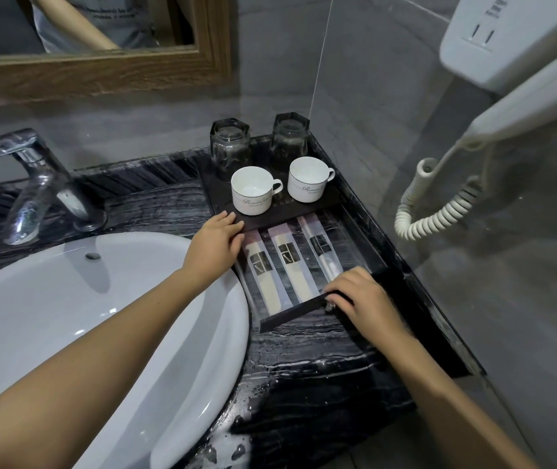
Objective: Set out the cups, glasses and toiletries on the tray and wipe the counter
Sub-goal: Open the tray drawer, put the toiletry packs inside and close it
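- Sitting on the dark marble tabletop (311, 360), beside the white sink (101, 316): a black tray (290, 313).
- Standing on its raised rear shelf: two white cups (253, 191), two upturned glasses (229, 150) behind them.
- Lying in its lower section: three wrapped toiletries (289, 262), between both hands.
- Left hand (216, 242) is resting flat, fingers released, on the tray's left edge.
- Right hand (365, 299) is grasping the tray's near rim.

Head camera looks steeply down, close over the counter (304, 360).
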A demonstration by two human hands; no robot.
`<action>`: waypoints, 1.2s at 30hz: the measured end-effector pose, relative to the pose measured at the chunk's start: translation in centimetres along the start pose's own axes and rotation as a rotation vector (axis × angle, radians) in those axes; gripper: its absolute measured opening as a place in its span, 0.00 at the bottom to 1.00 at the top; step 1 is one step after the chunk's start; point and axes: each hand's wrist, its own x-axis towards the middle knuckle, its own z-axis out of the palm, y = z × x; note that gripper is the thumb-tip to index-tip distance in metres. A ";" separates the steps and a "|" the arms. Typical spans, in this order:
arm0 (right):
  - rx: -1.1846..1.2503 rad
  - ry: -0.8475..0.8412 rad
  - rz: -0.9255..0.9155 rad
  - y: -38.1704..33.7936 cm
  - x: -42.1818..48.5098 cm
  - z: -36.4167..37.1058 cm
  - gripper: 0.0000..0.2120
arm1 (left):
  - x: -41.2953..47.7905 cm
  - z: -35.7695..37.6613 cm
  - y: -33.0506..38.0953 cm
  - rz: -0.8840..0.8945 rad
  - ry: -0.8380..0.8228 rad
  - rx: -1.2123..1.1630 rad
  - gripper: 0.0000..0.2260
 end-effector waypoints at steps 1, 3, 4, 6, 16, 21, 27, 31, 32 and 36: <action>-0.001 0.007 -0.004 0.0 0.3 0.2 0.03 | 0.0 0.0 0.0 -0.002 -0.003 -0.005 0.17; -0.008 0.024 -0.011 0.0 1.3 0.5 0.02 | 0.0 0.0 0.0 -0.006 -0.007 -0.003 0.17; -0.011 0.031 -0.017 0.0 2.0 0.7 0.02 | 0.0 -0.1 0.0 -0.007 -0.006 -0.001 0.17; -0.016 0.044 -0.024 0.1 3.5 1.0 0.03 | -0.1 -0.1 0.1 -0.009 -0.003 -0.005 0.17; -0.090 0.201 0.138 -1.3 8.3 3.4 0.11 | -0.5 -0.3 0.3 0.016 -0.025 -0.016 0.19; -0.009 0.211 0.223 -2.0 5.1 5.0 0.13 | -0.7 0.0 0.2 0.033 -0.019 -0.007 0.19; 0.079 0.057 0.231 -1.2 7.0 5.7 0.13 | -0.7 0.0 0.4 0.039 -0.004 -0.003 0.19; 0.085 -0.029 0.186 -0.6 8.5 5.3 0.17 | -0.8 0.1 0.2 0.035 0.003 -0.008 0.19; 0.084 -0.042 0.173 -0.4 8.9 5.2 0.17 | -0.7 0.1 0.3 0.035 0.006 -0.011 0.19; 0.071 -0.087 0.114 0.5 10.0 5.1 0.19 | -0.8 0.4 0.3 0.029 0.025 -0.015 0.19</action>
